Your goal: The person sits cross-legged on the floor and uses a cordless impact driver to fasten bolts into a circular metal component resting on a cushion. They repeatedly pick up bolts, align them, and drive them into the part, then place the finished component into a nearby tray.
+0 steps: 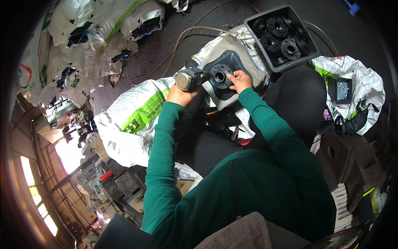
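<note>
My left hand [181, 96] is wrapped round a dark power drill [188, 79], its nose pointing at a black round flange [221, 74]. Whether the drill's tip touches the flange is hidden. The flange has a raised hub with a centre hole and smaller holes round it. It lies on a black, square-cornered part [233, 59] with a sunken middle, which rests on a grey cloth [248, 54] before my knees. My right hand [240, 81] grips the flange's right edge between thumb and fingers.
A grey bin [271, 68] at the far right holds several black flanges. Right of my knee, a small black tray [336, 89] of screws sits on a white sack [373, 103]. Stuffed white sacks [107, 25] fill the far left. A hose [180, 40] crosses the floor.
</note>
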A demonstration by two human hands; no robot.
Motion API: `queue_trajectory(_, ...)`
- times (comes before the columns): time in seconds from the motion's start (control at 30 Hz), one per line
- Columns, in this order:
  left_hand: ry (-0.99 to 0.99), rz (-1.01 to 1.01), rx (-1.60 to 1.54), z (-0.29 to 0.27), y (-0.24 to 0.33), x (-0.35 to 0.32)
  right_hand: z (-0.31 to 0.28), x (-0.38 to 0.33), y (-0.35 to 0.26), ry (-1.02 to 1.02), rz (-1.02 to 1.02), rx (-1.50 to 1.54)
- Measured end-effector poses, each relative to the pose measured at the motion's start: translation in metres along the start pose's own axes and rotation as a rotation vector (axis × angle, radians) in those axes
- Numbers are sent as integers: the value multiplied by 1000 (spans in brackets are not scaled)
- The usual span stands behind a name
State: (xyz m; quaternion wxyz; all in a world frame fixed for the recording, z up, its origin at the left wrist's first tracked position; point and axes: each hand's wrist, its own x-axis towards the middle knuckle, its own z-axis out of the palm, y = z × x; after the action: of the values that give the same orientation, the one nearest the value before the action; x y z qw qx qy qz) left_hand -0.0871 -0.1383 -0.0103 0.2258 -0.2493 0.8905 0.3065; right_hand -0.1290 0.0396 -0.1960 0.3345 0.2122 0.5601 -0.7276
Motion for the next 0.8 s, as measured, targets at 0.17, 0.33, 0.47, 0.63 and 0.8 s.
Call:
queue_trajectory(0.17,65,32,-15,3,3,-7,0,1,-4,-7,-28,-71)
queue_trajectory(0.33,203,200,-337,8,7,-41,-3,4,1,-14,-113,-166)
queue_trajectory(0.47,187,210,-397,-4,28,-83,-11,-9,-16,3,-26,-49)
queue_trajectory(0.63,111,207,-289,6,54,-134,-39,-66,-63,-686,222,537)
queue_trajectory(0.8,98,276,-359,19,55,-151,-52,-102,-88,-659,181,393)
